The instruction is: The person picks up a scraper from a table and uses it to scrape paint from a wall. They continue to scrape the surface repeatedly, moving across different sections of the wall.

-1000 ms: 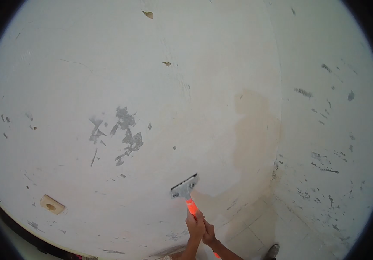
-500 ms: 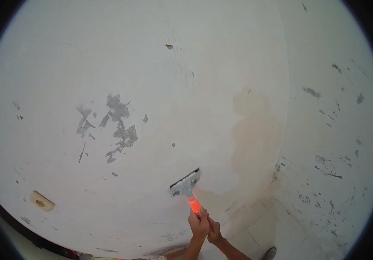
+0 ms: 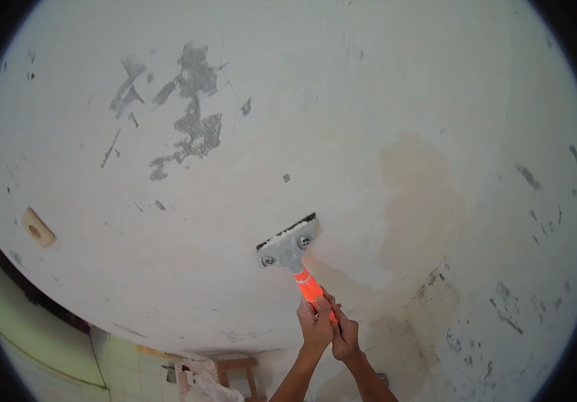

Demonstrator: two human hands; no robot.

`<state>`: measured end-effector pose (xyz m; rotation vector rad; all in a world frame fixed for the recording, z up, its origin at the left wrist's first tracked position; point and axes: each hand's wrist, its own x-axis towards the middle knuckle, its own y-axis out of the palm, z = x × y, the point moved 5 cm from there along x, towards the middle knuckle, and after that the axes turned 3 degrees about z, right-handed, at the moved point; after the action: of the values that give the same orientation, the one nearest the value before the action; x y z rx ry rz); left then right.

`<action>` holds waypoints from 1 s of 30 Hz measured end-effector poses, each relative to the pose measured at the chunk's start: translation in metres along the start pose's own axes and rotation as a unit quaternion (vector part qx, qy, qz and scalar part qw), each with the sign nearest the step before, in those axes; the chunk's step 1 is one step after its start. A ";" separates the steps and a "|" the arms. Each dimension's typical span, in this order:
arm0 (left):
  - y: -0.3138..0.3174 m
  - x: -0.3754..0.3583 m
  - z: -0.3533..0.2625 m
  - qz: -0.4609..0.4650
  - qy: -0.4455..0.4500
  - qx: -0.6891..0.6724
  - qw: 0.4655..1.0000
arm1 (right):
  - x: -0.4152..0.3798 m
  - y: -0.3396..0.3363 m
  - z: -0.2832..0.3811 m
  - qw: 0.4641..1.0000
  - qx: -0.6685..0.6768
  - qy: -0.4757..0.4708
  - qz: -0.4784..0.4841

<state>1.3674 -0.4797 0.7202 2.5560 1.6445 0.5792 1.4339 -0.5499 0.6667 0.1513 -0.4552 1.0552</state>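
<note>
A wall scraper with a wide grey metal head and an orange handle points up and left against the pale wall. Its blade edge is dark, with whitish dust along it, and two screws show on the head. My left hand is wrapped round the lower handle. Close beside it, my right hand grips the handle's end, partly hidden behind the left. Above the blade is a small grey chip in the wall surface.
Large grey bare patches mark the wall at upper left. A beige socket sits low on the left. Below stand a wooden stool and some crumpled clear plastic. On the right, another scuffed wall meets this one in a corner.
The view has tipped downward, so the wall marks sit higher and the stool and plastic have come into sight. The scraper appears higher and larger, still held by both hands.
</note>
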 end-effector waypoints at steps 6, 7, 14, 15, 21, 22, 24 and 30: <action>0.026 -0.018 0.046 -0.047 -0.012 -0.049 0.998 | -0.009 -0.036 -0.026 0.998 -0.039 -0.029 0.033; 0.030 -0.014 0.041 -0.059 -0.008 -0.052 0.997 | -0.005 -0.042 -0.020 0.997 -0.053 -0.032 0.039; 0.051 0.015 -0.021 -0.083 0.034 -0.118 0.989 | 0.042 -0.050 0.028 0.991 -0.044 -0.042 0.122; 0.052 0.013 -0.021 -0.083 0.034 -0.132 0.987 | 0.038 -0.051 0.026 0.990 -0.052 -0.046 0.123; 0.062 -0.020 0.053 -0.133 -0.029 -0.138 0.981 | 0.007 -0.070 -0.015 0.987 -0.079 -0.024 0.138; 0.062 -0.020 0.052 -0.124 -0.033 -0.140 0.982 | 0.006 -0.073 -0.018 0.986 -0.088 -0.037 0.138; 0.058 -0.011 0.040 -0.129 -0.014 -0.129 0.983 | 0.014 -0.068 -0.014 0.985 -0.082 -0.028 0.147; 0.050 0.001 0.013 -0.110 0.037 -0.149 0.982 | 0.027 -0.057 0.000 0.985 -0.056 -0.015 0.162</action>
<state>1.4158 -0.4987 0.7200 2.1351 1.6851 0.8378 1.4941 -0.5566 0.6840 -0.0078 -0.5776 1.3441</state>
